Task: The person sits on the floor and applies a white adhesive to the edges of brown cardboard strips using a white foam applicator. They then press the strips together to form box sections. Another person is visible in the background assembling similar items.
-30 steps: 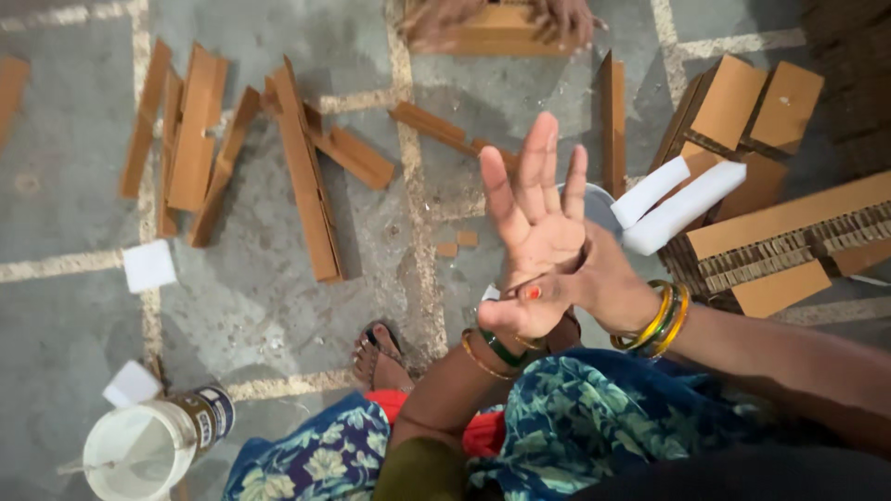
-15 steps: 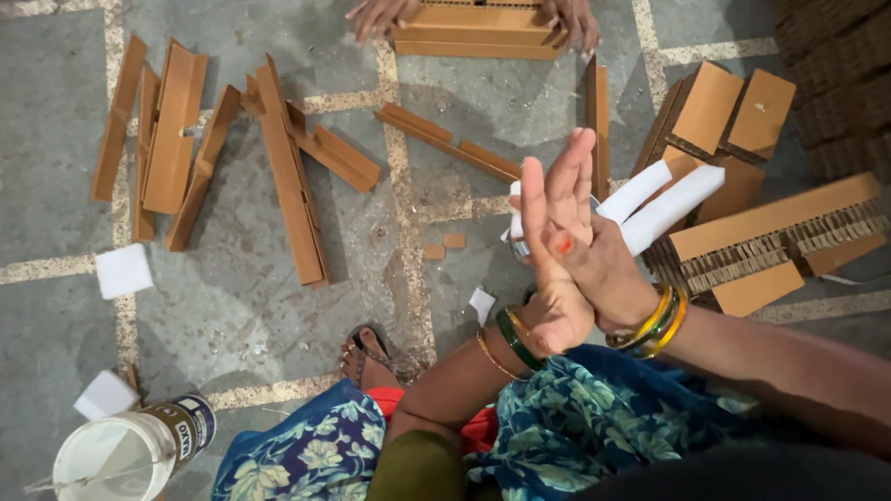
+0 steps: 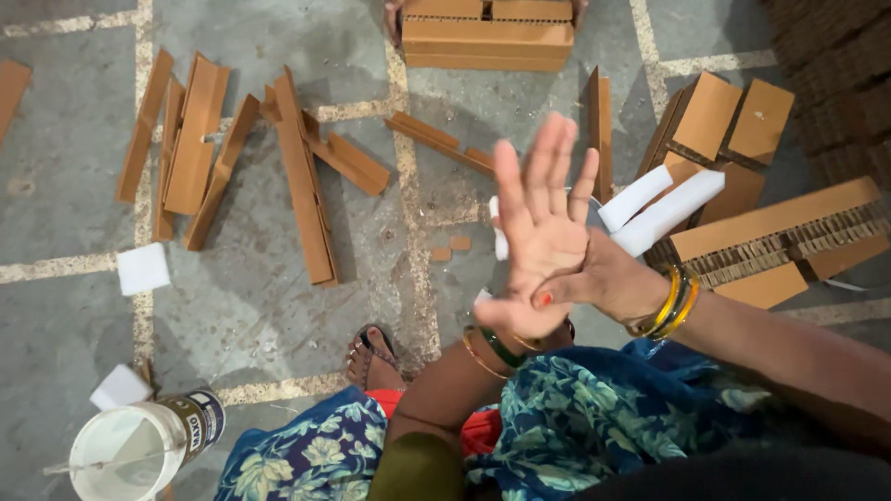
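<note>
Two hands meet above the lap: the left hand (image 3: 536, 243) is spread flat, fingers up, grasping nothing, while the right hand (image 3: 603, 278) wraps its fingers across the left palm's base. Just right of them lie white foam strips (image 3: 661, 208) against cardboard pieces (image 3: 775, 223). Cardboard strips (image 3: 302, 181) litter the floor (image 3: 251, 306) well left; a white glue tub (image 3: 130, 450) sits lower left.

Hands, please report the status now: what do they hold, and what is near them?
Left hand open, palm up, empty. Right hand rubbing left palm, holds nothing. White foam blocks and cardboard strips on floor beyond, untouched.
</note>
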